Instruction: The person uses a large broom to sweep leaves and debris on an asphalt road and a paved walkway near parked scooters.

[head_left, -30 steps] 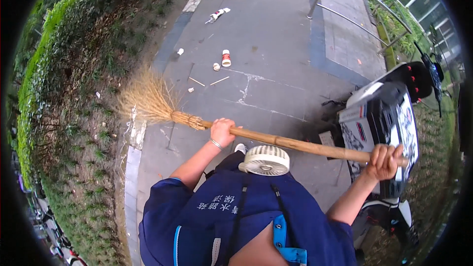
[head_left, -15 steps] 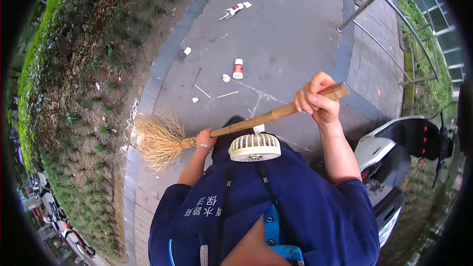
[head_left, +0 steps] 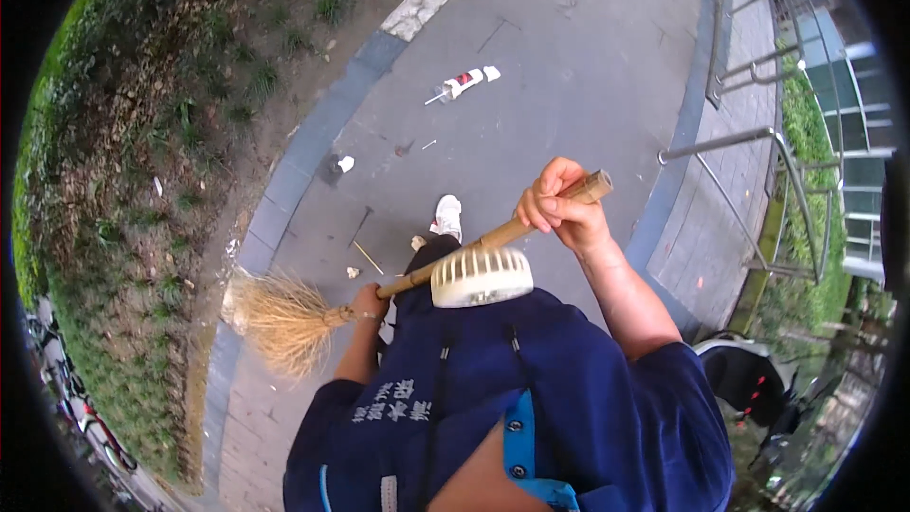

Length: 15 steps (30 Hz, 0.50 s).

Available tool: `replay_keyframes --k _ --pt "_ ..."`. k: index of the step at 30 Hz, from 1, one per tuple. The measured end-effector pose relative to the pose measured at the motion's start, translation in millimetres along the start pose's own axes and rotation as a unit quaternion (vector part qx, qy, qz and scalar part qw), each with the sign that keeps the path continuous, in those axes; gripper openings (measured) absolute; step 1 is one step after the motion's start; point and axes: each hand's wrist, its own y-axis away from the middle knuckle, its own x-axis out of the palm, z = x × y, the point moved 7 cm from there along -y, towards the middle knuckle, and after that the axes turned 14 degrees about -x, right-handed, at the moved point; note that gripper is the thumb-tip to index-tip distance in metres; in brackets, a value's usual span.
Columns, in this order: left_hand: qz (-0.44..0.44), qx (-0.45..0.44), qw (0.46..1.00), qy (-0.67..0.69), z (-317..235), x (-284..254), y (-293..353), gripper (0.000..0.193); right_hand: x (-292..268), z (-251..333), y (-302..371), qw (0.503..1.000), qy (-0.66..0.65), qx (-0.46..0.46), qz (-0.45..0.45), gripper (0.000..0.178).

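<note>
A straw broom (head_left: 289, 322) with a bamboo handle slants across my front, its bristles low at the left by the kerb. My left hand (head_left: 368, 301) is wrapped round the handle just above the bristles. Near the handle's upper end, my right hand (head_left: 564, 209) grips it with bent fingers. Litter lies ahead on the pavement: a white and red container with a clear end (head_left: 463, 84), a white crumpled scrap (head_left: 346, 164) beside something dark, a thin stick (head_left: 368, 258) and a small pale scrap (head_left: 354, 273). My white shoe (head_left: 448, 216) stands forward among them.
A white portable fan (head_left: 482, 280) hangs at my chest. Along the left runs a stone kerb (head_left: 318, 137) with a planted bed (head_left: 142, 228). Metal railings (head_left: 730, 142) stand on the right. A parked scooter (head_left: 744, 374) is close by my right elbow.
I have moved forward, and the litter sits nearer. My white shoe has come into view, covering where the upright-looking container lay. The right hand and handle end have shifted left and down.
</note>
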Motion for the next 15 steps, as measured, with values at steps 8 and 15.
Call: replay_keyframes --k 8,15 --pt "0.049 -0.01 0.999 0.019 -106.4 -82.9 -111.1 0.025 -72.8 0.0 -220.8 0.998 -0.025 0.045 0.022 0.014" --pt "0.06 -0.065 0.989 0.121 -174.6 -101.9 -223.9 0.027 -154.7 -43.7 -393.4 0.993 -0.027 0.094 0.07 0.013"
